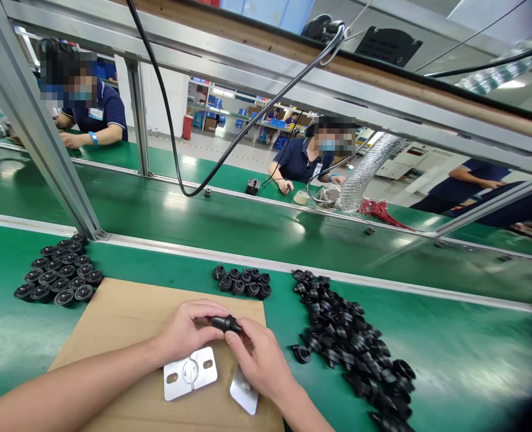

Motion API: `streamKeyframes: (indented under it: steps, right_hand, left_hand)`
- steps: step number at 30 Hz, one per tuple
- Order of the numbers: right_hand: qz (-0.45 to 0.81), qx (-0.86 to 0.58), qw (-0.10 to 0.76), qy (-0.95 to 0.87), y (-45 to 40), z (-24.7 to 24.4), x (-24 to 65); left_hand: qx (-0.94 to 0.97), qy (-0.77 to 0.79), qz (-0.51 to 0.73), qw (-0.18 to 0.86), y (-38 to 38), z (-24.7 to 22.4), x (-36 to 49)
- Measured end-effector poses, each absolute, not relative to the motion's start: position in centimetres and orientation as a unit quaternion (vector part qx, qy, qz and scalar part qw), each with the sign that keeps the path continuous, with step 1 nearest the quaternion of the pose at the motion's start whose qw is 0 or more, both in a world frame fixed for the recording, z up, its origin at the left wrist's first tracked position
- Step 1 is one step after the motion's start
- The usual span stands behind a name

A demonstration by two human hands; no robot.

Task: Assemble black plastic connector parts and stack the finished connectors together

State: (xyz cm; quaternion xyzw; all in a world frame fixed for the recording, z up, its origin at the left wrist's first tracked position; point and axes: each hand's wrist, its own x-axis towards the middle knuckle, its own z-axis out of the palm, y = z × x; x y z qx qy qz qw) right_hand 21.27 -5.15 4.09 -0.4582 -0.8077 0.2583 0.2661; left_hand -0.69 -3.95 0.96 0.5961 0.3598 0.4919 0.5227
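Between my two hands is a small black cylindrical plastic part (224, 324), held lengthwise above a brown cardboard sheet (126, 324). My left hand (192, 327) pinches its wider end between thumb and fingers. The narrower end is gripped by my right hand (259, 354), whose fingers partly cover it. Below my left hand lies a flat silver metal plate (182, 384) with slots and a round centre. A second silver plate (244, 393) sits under my right hand, which partly hides it.
Round black parts (61, 273) stand in rows at the left, and a smaller group of black parts (243, 282) lies behind the cardboard. A long loose pile of black parts (346, 330) spreads at the right. An aluminium frame (63, 150) and a hanging black cable (169, 132) cross the view; co-workers sit beyond.
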Motion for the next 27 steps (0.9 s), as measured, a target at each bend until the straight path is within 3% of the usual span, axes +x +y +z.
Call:
streamKeyframes:
  steps: [3,7,17,27]
  right_hand:
    - [0.315,-0.466,0.323,-0.761,-5.1,3.8,21.1]
    - [0.280,-0.396,0.378,-0.789,-5.0,3.5,21.3]
    - [0.091,-0.222,0.360,-0.902,-3.8,4.2,23.2]
    - [0.252,-0.459,0.284,-0.803,-5.3,4.0,21.0]
  left_hand:
    - [0.604,0.356,0.500,0.509,-4.0,1.1,-0.7]
    - [0.609,0.355,0.495,0.508,-4.1,1.4,-0.6]
    - [0.508,0.333,0.449,0.655,-4.5,1.1,-0.3]
    - [0.640,0.300,0.512,0.488,-4.4,1.3,-0.6]
